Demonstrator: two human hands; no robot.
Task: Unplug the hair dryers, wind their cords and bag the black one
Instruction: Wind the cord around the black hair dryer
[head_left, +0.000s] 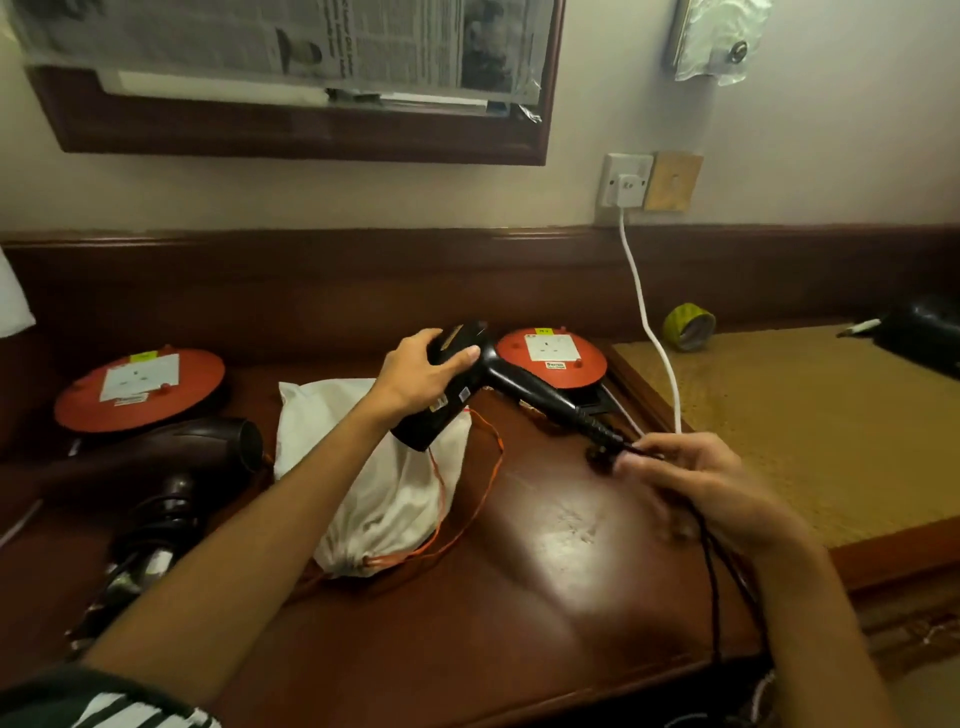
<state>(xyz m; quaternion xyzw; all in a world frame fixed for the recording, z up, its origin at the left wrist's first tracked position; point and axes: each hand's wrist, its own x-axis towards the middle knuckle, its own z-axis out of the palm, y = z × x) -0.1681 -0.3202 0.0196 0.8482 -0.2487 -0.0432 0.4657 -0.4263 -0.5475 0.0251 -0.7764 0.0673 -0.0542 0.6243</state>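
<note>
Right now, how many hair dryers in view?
2. A black plastic hair dryer is gripped by the left hand above the white cloth drawstring bag. A dark brown glossy hair dryer lies on the wooden desk at left. None appears hidden.

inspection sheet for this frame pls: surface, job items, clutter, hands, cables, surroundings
Surface: glossy dark wooden desk; woven mat on the right.
Job's things: black hair dryer held above the white drawstring bag; brown hair dryer lying at left.
Clutter: two orange socket reels; yellow tape roll.
Hands: left hand grips the black dryer's body; right hand pinches its black cord near the handle.
Cables: black cord hangs off the desk's front; white cable plugged into the wall socket.
Surroundings: wooden frame covered with newspaper.
</note>
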